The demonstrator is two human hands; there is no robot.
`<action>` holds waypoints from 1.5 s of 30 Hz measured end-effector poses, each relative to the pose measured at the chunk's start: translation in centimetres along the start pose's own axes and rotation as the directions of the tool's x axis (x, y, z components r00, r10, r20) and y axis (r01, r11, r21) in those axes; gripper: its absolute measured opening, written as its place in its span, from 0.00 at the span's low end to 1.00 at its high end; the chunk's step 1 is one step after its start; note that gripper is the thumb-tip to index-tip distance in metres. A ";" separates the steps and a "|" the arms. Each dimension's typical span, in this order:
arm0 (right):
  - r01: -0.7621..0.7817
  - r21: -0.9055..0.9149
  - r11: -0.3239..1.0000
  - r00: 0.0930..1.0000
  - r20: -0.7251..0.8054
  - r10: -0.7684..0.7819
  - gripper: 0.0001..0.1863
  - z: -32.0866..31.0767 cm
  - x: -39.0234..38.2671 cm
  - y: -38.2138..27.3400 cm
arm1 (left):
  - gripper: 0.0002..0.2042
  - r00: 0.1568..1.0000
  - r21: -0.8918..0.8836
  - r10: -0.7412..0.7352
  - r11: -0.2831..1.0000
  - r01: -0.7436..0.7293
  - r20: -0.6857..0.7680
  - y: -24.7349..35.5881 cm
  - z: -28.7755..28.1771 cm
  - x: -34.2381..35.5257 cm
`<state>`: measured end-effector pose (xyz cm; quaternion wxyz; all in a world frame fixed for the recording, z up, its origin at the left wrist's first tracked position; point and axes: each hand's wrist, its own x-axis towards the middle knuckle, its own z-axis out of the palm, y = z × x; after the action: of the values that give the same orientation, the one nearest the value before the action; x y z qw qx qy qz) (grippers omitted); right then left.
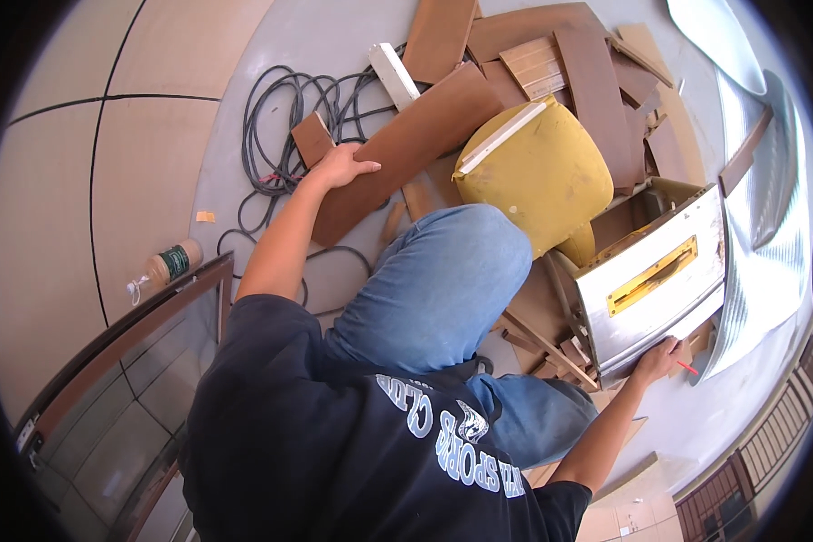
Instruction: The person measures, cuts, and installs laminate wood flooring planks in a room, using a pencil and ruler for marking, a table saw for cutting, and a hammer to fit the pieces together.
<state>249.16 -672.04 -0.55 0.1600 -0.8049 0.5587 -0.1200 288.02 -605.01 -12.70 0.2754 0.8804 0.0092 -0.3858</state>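
Floor: pale grey (219, 176), tan tiles along the person's left side, offcuts strewn toward the far side

Brown board: (411, 140) ahead of the person, left of the bent knee; long axis slants from near left to far right, far end pointing into the wood pile (596, 99)

Left hand: (339, 167) thumb laid across the board's face near its left edge; fingers partly hidden, so I cannot tell how tightly they close

Right hand: (657, 358) pinching a slim red stick (688, 368), its free end angled away to the near right, beside the metal-topped box (655, 285)

Between: yellow seat-shaped piece (537, 176), pale strip (503, 134) on top, stands between board and box; jeans-clad knee (465, 271) also intervenes

Left surroundings: looped black cable (255, 122), small brown block (313, 140) by the left fingers

Markings: pale lettering and an emblem on the dark shirt (280, 406); green label on a tilted bottle (167, 265)
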 end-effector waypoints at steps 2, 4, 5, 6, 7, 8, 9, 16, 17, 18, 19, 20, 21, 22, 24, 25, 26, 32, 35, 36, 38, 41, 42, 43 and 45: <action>-0.014 -0.016 1.000 0.998 -0.054 0.013 0.33 -0.6 0.1 0.5 | 0.23 0.995 -0.046 0.071 0.996 -0.075 -0.070 2.3 -0.2 -1.4; 0.038 -0.084 0.996 0.991 -0.121 -0.048 0.30 0.2 0.3 0.8 | 0.20 0.906 0.163 0.284 0.956 -0.244 -0.312 3.3 -1.7 -3.5; -0.009 -0.049 0.999 0.998 -0.060 0.006 0.32 0.1 0.1 0.0 | 0.20 0.881 0.157 0.296 0.954 -0.255 -0.370 5.2 -2.8 -5.0; -0.028 -0.019 0.999 0.997 -0.069 0.026 0.32 0.4 -0.5 -1.6 | 0.19 0.843 0.160 0.312 0.950 -0.268 -0.438 4.9 -4.4 -5.7; 0.019 0.011 1.000 0.993 -0.113 -0.017 0.30 0.7 -0.4 -1.7 | 0.17 0.865 -0.091 0.231 0.950 -0.300 -0.446 5.6 -5.8 -6.3; 0.034 -0.012 0.999 0.994 -0.100 -0.035 0.29 0.5 -0.1 -1.7 | 0.18 0.831 -0.114 0.246 0.932 -0.344 -0.499 7.0 -7.5 -6.9; 0.085 -0.058 0.995 0.982 -0.164 -0.093 0.29 0.7 0.3 -0.7 | 0.19 0.836 -0.430 0.213 0.778 -0.458 -0.506 10.4 -8.7 -7.8; 0.304 0.233 0.924 0.884 -0.431 -0.182 0.26 -0.6 -2.6 -4.8 | 0.17 0.676 -0.745 0.558 0.146 -0.651 -0.482 28.2 -20.1 -6.9; 0.444 0.261 0.857 0.830 -0.480 -0.284 0.26 -1.8 -4.7 -9.3 | 0.17 0.660 -0.739 0.578 0.140 -0.659 -0.479 30.0 -19.7 -6.1; 0.581 0.232 0.780 0.764 -0.487 -0.424 0.28 -3.2 -7.1 -13.8 | 0.17 0.666 -0.830 0.633 0.065 -0.554 -0.395 31.8 -18.6 -5.4; 0.647 0.297 0.703 0.743 -0.450 -0.494 0.26 -4.3 -9.8 -18.3 | 0.16 0.658 -0.905 0.689 0.007 -0.426 -0.305 33.3 -17.7 -4.5; 0.749 0.197 0.633 0.647 -0.425 -0.633 0.26 -4.7 -11.5 -21.5 | 0.16 0.668 -0.942 0.706 0.005 -0.336 -0.235 34.1 -15.3 -1.5; 0.794 0.105 0.599 0.594 -0.344 -0.727 0.28 -4.6 -13.2 -24.9 | 0.16 0.668 -0.948 0.717 0.036 -0.317 -0.196 35.0 -13.8 -0.7; 0.817 0.079 0.571 0.566 -0.299 -0.768 0.30 -3.7 -13.6 -27.5 | 0.17 0.666 -0.955 0.731 0.063 -0.289 -0.153 36.4 -11.2 0.1; 0.809 0.027 0.587 0.578 -0.221 -0.786 0.31 -0.9 -14.0 -31.7 | 0.16 0.711 -0.968 0.689 0.055 -0.246 -0.141 39.2 -6.2 1.7; 0.781 0.001 0.625 0.613 -0.199 -0.765 0.30 1.3 -13.4 -33.3 | 0.15 0.723 -0.982 0.684 0.048 -0.183 -0.101 40.2 -4.9 2.9; 0.722 -0.094 0.685 0.669 -0.160 -0.726 0.29 3.0 -12.1 -33.8 | 0.15 0.741 -0.991 0.670 0.056 -0.120 -0.052 41.9 -3.1 3.6; 0.468 -0.270 0.842 0.837 -0.170 -0.520 0.29 10.9 -4.4 -32.4 | 0.13 0.808 -0.989 0.572 0.114 0.095 0.143 46.6 4.5 9.4; 0.407 -0.211 0.889 0.870 -0.207 -0.448 0.29 11.9 -3.2 -31.0 | 0.13 0.845 -0.978 0.494 0.138 0.158 0.206 46.4 7.3 11.2; 0.365 -0.223 0.904 0.888 -0.208 -0.409 0.29 12.4 -2.7 -30.2 | 0.13 0.843 -0.972 0.487 0.168 0.164 0.227 46.7 8.6 11.2; 0.335 -0.244 0.910 0.883 -0.254 -0.394 0.29 12.8 -2.1 -28.7 | 0.12 0.853 -0.960 0.451 0.209 0.185 0.263 46.9 10.7 11.1; 0.330 -0.285 0.900 0.906 -0.173 -0.387 0.29 13.0 -1.5 -28.1 | 0.12 0.807 -0.936 0.485 0.264 0.234 0.338 46.6 11.3 11.3; 0.333 -0.283 0.899 0.906 -0.168 -0.388 0.29 13.0 -1.4 -28.2 | 0.12 0.794 -0.941 0.517 0.272 0.202 0.320 46.5 11.3 11.4; 0.331 -0.275 0.903 0.904 -0.181 -0.386 0.29 13.0 -1.3 -28.3 | 0.12 0.798 -0.941 0.511 0.270 0.203 0.319 46.7 11.2 11.7; 0.330 -0.266 0.906 0.906 -0.181 -0.383 0.29 12.9 -1.3 -28.0 | 0.13 0.797 -0.940 0.524 0.301 0.159 0.302 47.2 11.0 11.4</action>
<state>277.60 -660.16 -1.52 -0.0245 -0.8876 0.4258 -0.1741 299.43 -652.67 -4.04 0.7657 0.3888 0.0421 -0.5106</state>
